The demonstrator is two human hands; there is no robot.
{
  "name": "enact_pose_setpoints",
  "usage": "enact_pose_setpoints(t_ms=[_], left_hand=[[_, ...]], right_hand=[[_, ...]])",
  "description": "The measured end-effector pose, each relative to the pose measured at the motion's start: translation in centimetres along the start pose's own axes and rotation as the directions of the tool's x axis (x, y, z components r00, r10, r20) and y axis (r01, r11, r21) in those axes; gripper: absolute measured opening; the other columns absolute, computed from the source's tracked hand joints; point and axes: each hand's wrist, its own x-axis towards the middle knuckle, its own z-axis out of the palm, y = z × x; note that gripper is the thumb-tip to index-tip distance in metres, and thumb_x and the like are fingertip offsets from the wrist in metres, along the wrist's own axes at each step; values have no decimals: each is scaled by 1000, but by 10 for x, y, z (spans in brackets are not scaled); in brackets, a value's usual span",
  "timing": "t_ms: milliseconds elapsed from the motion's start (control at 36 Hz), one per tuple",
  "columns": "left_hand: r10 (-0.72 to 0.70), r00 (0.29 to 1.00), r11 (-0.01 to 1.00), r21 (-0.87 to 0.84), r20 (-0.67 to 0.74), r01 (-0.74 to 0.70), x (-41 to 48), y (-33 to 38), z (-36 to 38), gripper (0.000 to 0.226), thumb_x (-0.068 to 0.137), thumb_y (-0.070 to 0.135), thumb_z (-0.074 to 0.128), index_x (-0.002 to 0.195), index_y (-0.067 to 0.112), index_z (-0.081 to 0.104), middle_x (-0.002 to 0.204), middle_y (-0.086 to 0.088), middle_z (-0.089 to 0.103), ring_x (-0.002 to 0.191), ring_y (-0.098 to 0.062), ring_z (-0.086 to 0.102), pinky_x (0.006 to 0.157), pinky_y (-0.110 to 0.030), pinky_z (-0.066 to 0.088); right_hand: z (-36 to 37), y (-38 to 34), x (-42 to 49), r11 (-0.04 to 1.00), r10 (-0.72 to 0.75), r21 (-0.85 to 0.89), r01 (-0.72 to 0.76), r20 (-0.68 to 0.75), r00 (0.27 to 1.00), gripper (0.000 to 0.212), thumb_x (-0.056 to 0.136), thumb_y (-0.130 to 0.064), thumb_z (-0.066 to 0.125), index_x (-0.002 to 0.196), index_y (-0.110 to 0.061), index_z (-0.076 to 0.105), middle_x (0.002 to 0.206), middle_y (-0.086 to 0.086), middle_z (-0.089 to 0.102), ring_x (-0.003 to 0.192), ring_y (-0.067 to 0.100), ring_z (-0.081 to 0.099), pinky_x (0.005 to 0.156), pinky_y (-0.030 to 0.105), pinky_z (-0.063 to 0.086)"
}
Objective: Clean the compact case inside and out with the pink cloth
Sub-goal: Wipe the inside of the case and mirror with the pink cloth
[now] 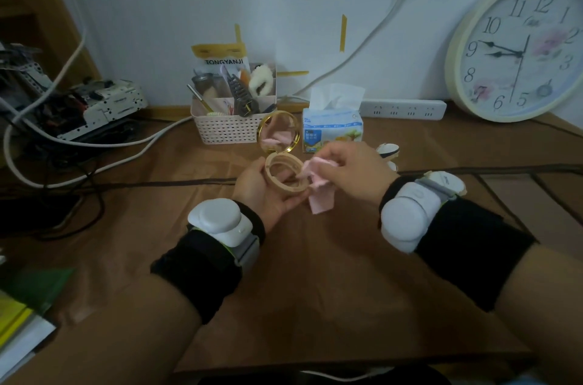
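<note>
Fingers point(318, 163) of the right hand point(350, 170) pinch the pink cloth point(318, 192) inside the open compact case point(285, 176), cupped in the left hand point(262, 192).

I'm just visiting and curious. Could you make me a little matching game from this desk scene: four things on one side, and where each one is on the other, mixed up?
Things:
1. compact case
2. pink cloth
3. tissue pack
4. wall clock

Places:
A. leaning against the wall at far right
B. held open in the left hand
C. standing on the desk right of the white basket
D. pinched in the right hand, touching the case's rim

Pairs: 1-B, 2-D, 3-C, 4-A
</note>
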Motion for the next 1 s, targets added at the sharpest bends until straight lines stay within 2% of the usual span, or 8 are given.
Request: enact_pose_setpoints(t_ms=[222,306,417,528,611,722,833,1000], left_hand=[[-9,1000,1000,26,-1,9,-6,-3,12,48,99,36,18,114,9,55,102,-14,58,87,-27,56,96,-44,38],[19,1000,999,47,-3,-19,-5,-3,8,45,100,34,19,96,12,58,90,-13,60,77,-25,57,78,-39,44],[-51,999,998,31,2,51,-5,-7,7,52,98,43,20,127,12,50,100,-11,64,82,-11,59,61,-30,44],[-53,998,999,3,26,53,-3,-6,7,57,96,46,20,131,11,47,99,-11,69,77,-13,67,62,-28,48],[-38,999,999,-3,4,38,0,-4,4,56,97,45,20,132,10,47,103,-15,64,87,-23,63,65,-35,52],[31,994,1000,4,-101,-30,3,-1,-7,51,97,41,25,122,6,52,119,-15,61,102,-31,60,75,-40,50],[93,976,995,-16,-197,-98,2,6,-17,32,94,39,34,103,16,54,106,-10,63,90,-24,62,62,-36,50],[74,983,995,-60,-168,-85,1,2,-16,39,94,39,31,113,13,52,117,-12,62,101,-29,61,62,-35,49]], right_hand=[[31,-12,-8,948,-107,-264,180,269,957,49,79,-43,63,125,-27,53,126,7,58,110,27,54,81,23,35],[30,-12,-8,949,-112,-260,176,243,964,45,78,-37,65,121,-25,58,119,8,63,108,27,56,82,26,37],[28,-15,-5,994,-63,-71,78,189,980,38,77,-31,68,114,-24,66,114,8,68,104,22,61,92,27,43],[26,-19,-7,986,-58,163,29,178,982,31,80,-23,68,110,-19,69,108,9,70,100,21,64,95,38,47],[21,-15,-8,996,-88,6,88,155,984,28,79,-27,67,107,-22,69,104,2,70,88,10,59,79,17,44],[11,-4,-8,933,-119,-325,157,131,984,15,84,-23,60,96,-20,68,98,3,68,92,19,60,74,21,34],[4,6,-8,982,-46,-188,18,-143,989,15,86,-23,57,98,-18,65,101,3,67,92,19,58,74,23,40],[12,15,-6,984,57,-171,-46,55,997,41,89,-16,48,129,-23,51,132,4,57,121,21,51,97,24,36]])
